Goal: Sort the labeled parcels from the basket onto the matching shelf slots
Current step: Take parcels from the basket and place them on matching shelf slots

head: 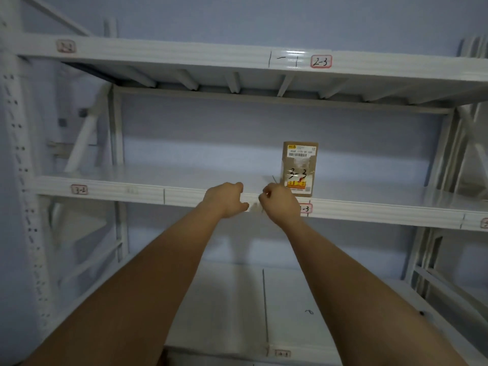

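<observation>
A small brown cardboard parcel point(299, 169) marked "3-3" stands upright on the middle shelf point(184, 178), above the shelf label "3-3" point(306, 208). My right hand point(280, 203) is just left of and below the parcel, in front of the shelf edge, fingers loosely curled and holding nothing. My left hand point(227, 199) is beside it at the shelf's front rail, also loosely curled with nothing in it. Neither hand touches the parcel. The basket is out of view.
White metal racking fills the view. The upper rail carries label "2-3" point(320, 61), the middle rail "3-2" point(79, 189) at left. A lower shelf point(237, 299) with a divider line lies under my arms. Perforated uprights point(21, 159) stand at left.
</observation>
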Available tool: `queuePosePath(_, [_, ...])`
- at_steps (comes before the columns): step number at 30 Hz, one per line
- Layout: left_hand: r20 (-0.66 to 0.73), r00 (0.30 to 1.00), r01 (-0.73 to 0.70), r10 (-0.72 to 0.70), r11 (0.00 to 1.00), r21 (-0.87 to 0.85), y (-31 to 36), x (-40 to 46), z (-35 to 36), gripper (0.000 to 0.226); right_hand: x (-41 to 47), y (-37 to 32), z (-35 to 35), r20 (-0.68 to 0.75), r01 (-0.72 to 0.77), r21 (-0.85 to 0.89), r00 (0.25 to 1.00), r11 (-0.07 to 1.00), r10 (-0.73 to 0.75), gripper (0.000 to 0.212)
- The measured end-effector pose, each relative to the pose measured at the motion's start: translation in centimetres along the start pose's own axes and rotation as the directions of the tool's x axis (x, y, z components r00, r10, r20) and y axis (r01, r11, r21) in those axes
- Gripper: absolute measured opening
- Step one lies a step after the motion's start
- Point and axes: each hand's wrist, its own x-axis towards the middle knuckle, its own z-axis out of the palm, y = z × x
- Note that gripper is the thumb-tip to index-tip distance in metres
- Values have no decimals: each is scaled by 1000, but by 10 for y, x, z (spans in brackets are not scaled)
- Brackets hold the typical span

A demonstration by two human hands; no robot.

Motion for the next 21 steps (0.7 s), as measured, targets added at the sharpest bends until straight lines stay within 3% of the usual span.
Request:
queuePosePath(4, [63, 996, 59, -68, 990, 131, -65, -37, -12, 48, -14, -57, 45, 233, 68, -28, 971, 997, -60, 37])
queuePosePath(10, [132, 951, 256, -280, 952, 168, -204, -118, -33, 49, -48, -160, 130, 491, 160, 6, 859, 987, -143, 41])
queuePosePath(17, [170, 811, 520, -560, 823, 228, -373, -247, -50, 55, -117, -303, 248, 634, 281, 140, 711, 950, -304, 31])
queuePosePath(21, [191, 707, 643, -681, 732, 224, -449, -317, -50, 57, -160, -378, 312, 705, 305, 266, 585, 914, -401, 19])
